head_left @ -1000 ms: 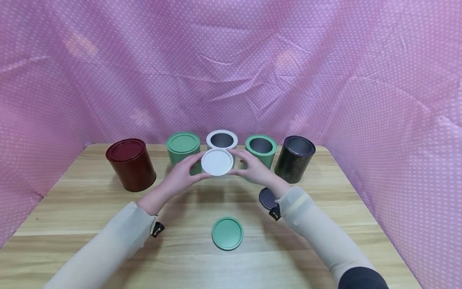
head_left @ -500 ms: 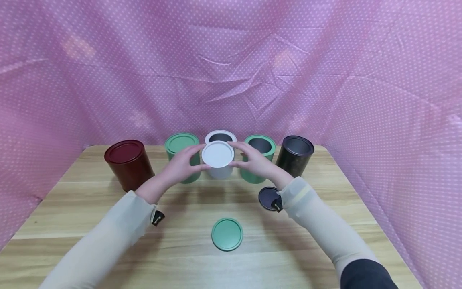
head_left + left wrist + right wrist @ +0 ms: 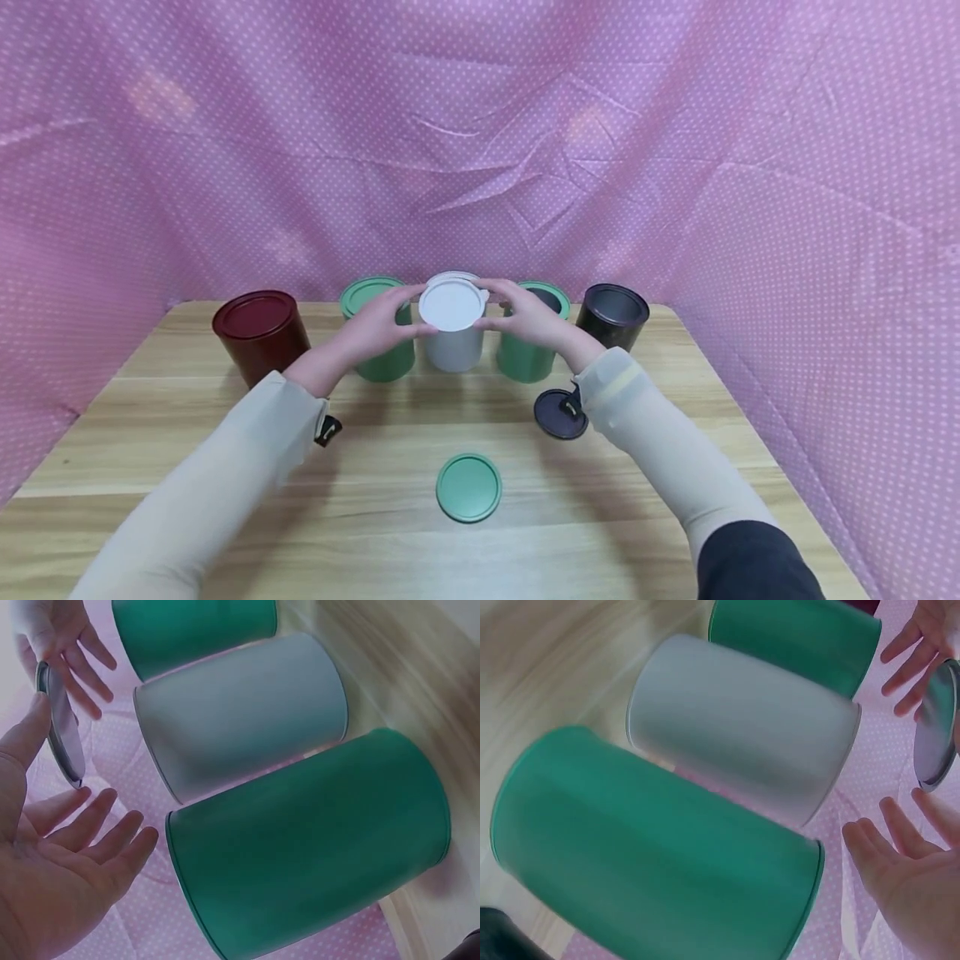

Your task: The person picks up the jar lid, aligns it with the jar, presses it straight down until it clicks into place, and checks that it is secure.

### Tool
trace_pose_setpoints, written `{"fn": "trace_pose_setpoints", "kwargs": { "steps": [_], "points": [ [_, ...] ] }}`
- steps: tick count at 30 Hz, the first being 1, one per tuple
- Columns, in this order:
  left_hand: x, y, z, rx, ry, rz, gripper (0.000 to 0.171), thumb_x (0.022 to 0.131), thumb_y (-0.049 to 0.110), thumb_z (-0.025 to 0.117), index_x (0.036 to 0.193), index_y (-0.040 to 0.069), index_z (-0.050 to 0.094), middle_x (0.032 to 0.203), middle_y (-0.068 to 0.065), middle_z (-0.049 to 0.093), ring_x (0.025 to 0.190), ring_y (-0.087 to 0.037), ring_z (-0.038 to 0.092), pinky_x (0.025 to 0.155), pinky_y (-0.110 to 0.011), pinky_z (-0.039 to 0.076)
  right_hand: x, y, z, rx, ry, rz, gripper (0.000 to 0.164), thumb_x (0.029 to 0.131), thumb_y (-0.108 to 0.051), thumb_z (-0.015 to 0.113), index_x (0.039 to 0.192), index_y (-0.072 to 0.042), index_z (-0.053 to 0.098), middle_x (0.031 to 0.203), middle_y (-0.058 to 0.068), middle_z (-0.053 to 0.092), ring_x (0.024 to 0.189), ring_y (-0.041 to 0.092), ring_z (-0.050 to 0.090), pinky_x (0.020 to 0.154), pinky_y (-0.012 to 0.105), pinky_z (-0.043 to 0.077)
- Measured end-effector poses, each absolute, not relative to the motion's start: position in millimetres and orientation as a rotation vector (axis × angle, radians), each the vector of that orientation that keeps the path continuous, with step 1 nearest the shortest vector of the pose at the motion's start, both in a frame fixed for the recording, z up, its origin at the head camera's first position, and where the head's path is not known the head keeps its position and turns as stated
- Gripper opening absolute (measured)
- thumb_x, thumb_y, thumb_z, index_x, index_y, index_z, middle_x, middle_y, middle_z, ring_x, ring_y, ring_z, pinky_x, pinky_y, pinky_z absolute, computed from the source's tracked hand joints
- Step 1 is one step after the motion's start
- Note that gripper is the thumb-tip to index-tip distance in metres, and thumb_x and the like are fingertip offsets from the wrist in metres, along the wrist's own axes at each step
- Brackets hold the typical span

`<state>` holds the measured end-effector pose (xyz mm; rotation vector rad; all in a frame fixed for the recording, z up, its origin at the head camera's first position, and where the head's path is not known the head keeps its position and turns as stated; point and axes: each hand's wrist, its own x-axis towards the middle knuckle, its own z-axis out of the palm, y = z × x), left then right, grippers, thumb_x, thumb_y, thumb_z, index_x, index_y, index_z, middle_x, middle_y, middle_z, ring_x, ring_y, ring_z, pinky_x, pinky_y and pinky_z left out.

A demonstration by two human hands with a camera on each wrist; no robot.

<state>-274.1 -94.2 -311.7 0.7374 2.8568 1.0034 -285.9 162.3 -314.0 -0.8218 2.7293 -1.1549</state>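
Note:
A round white lid (image 3: 452,306) is held up between both hands. My left hand (image 3: 375,327) pinches its left edge with thumb and fingers. On the opposite edge, my right hand (image 3: 531,318) grips it likewise. Behind and below stands a white can (image 3: 454,352), its top mostly hidden by the lid in the head view. Both wrist views show a gap between the lid (image 3: 64,731) and the can's rim (image 3: 832,765). A lidded green can (image 3: 386,362) stands left of the white one, and an open green can (image 3: 525,357) stands to its right.
A lidded dark red can (image 3: 258,337) is at the far left. An open black can (image 3: 615,315) ends the row on the right. On the wooden table (image 3: 360,533) lie a green lid (image 3: 468,487) and a black lid (image 3: 557,418). Pink dotted cloth (image 3: 480,167) hangs behind.
Both hands have raised the white lid and brought it over the white can's mouth, which was visible before. The cans and loose lids have stayed put.

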Motion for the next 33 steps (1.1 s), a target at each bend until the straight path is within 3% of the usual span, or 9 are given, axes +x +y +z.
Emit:
{"fn": "trace_pose_setpoints", "kwargs": {
  "steps": [7,13,33],
  "points": [
    [-290,-91,-305,0.756,2.866,0.921,0.076,0.089,0.037,0.069,0.149,0.005,0.035,0.151,-0.018,0.039,0.14,-0.037,0.035,0.114,-0.055,0.031,-298,164,-302,-0.85,2.752,-1.098,0.067,0.088,-0.024,0.072,0.146,-0.009,0.042,0.148,0.012,0.044,0.137,0.032,0.04,0.111,0.048,0.038],
    [-299,-90,-301,0.777,2.856,0.927,0.074,0.089,0.037,0.069,0.148,0.006,0.038,0.151,-0.018,0.04,0.141,-0.037,0.034,0.114,-0.056,0.03,-302,167,-295,-0.751,2.767,-1.036,0.066,0.089,-0.03,0.07,0.147,-0.015,0.042,0.15,0.01,0.043,0.136,0.033,0.042,0.11,0.049,0.038],
    [-323,-86,-296,0.71,2.773,0.918,0.073,0.09,0.04,0.067,0.149,0.008,0.037,0.153,-0.017,0.038,0.143,-0.036,0.03,0.117,-0.054,0.025,-333,170,-288,-0.68,2.714,-0.998,0.063,0.087,-0.03,0.072,0.143,-0.015,0.048,0.146,0.011,0.049,0.135,0.03,0.044,0.113,0.048,0.035]
  ]
}}
